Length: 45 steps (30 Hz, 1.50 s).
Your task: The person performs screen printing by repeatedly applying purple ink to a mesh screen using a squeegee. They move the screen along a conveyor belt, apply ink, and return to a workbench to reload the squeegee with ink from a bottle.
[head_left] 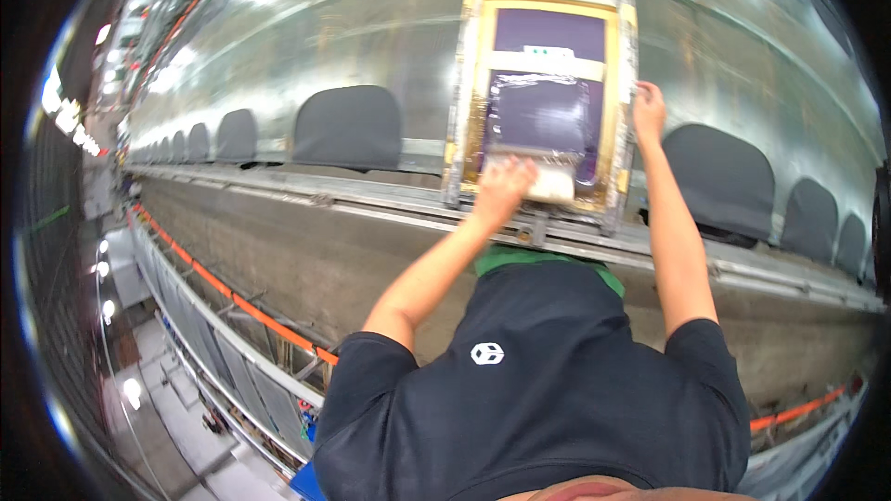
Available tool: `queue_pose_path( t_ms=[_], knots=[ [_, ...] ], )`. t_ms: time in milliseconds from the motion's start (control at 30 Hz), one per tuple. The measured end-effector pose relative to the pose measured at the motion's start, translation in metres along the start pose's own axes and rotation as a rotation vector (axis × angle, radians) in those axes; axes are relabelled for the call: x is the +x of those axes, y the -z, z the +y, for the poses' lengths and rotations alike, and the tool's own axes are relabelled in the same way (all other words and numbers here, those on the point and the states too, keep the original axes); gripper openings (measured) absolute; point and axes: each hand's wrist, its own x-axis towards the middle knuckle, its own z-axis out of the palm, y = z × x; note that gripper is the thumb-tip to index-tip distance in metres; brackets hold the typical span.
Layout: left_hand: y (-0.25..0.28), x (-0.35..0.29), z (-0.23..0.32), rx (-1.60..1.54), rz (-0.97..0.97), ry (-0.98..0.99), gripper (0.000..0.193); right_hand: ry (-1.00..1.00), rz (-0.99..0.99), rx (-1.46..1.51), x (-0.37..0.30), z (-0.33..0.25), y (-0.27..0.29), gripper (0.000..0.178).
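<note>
- Frame (628, 65): between left hand (506, 187) and right hand (650, 109), mostly ahead of the left fingers; grey outer rails, yellow inner border; probably stiff, best held by its rails.
- Pale block (555, 186): under and right of the left fingers, which bend over it; blur hides their closure. Probably light, easiest gripped lengthwise.
- Right fingers: bent at the frame's right rail; closure cannot be told.
- Purple panel (543, 116): ahead of the left fingers; flat, glossy, likely slippery.
</note>
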Motion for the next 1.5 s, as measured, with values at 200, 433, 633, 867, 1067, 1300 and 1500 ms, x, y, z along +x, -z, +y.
queue_pose_path(
  t_ms=[200,433,633,867,1067,1300,1500],
  knots=[
    [0.034,0.149,-0.059,-0.143,-0.235,0.304,0.039,-0.181,-0.087,-0.011,-0.013,-0.046,0.007,0.022],
    [-0.011,0.078,-0.019,-0.047,0.050,0.112,0.046,-0.142,-0.034,0.008,-0.017,-0.049,0.015,0.020],
    [0.005,0.070,-0.018,-0.118,-0.022,0.132,0.047,-0.181,-0.023,-0.047,-0.018,-0.060,0.011,0.019],
    [0.004,0.163,-0.050,-0.090,-0.105,0.255,0.042,-0.154,-0.034,-0.003,-0.019,-0.055,0.013,0.019],
    [-0.002,0.063,-0.007,-0.064,-0.059,0.123,0.049,-0.127,-0.039,0.027,-0.016,-0.047,0.008,0.020],
    [0.019,0.005,0.000,-0.157,-0.045,0.099,0.062,-0.014,0.017,0.059,0.009,-0.050,0.004,0.021],
    [0.069,-0.043,-0.080,-0.153,-0.035,0.199,0.058,-0.038,0.001,0.082,-0.051,-0.149,-0.074,0.020]
  ],
)
